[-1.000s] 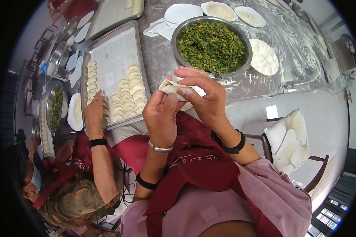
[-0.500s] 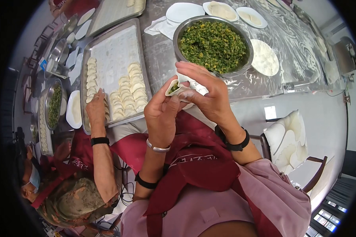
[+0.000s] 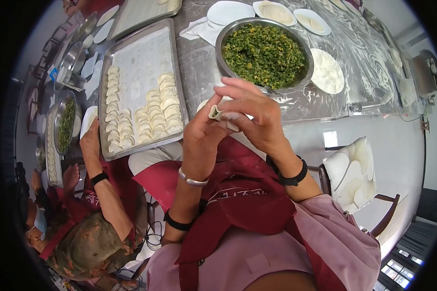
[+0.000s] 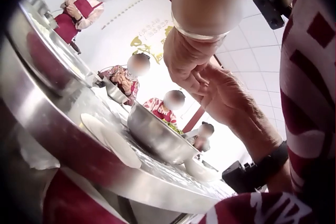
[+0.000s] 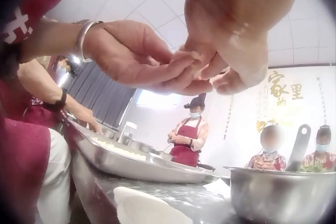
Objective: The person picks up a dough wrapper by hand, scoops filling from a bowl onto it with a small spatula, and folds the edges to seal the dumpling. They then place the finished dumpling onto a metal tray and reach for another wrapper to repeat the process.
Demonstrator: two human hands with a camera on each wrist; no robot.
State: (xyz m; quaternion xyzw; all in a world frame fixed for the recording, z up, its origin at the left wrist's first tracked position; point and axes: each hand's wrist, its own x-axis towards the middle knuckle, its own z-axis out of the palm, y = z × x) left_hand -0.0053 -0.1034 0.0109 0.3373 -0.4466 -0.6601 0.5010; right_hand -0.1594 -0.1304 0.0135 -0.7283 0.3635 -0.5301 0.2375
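A dumpling [image 3: 214, 113] is held up between both hands in the head view, its dough folded and a bit of green filling showing at the open end. My left hand [image 3: 200, 140] holds it from the left, fingers curled behind and thumb in front. From the other side my right hand [image 3: 260, 116] pinches its edge with thumb and forefinger, the other fingers raised. In the right wrist view the left hand [image 5: 139, 58] meets the right hand [image 5: 231, 40] at the fingertips, which mostly hide the dough. Beyond the hands stands a steel bowl [image 3: 218, 53] of chopped green filling.
To the left lies a metal tray [image 3: 179, 97] with rows of dumplings [image 3: 170, 104]. Another person's hand [image 3: 90, 143] is at a white plate [image 3: 88, 119] beside it. A plate of flour [image 3: 327, 72] sits right of the bowl. A cushioned chair [image 3: 354, 169] stands at right.
The dumpling's opening has narrowed as the fingers work along its edge. The other person's hand has left the tray and moved left to the plate, uncovering a short row of dumplings.
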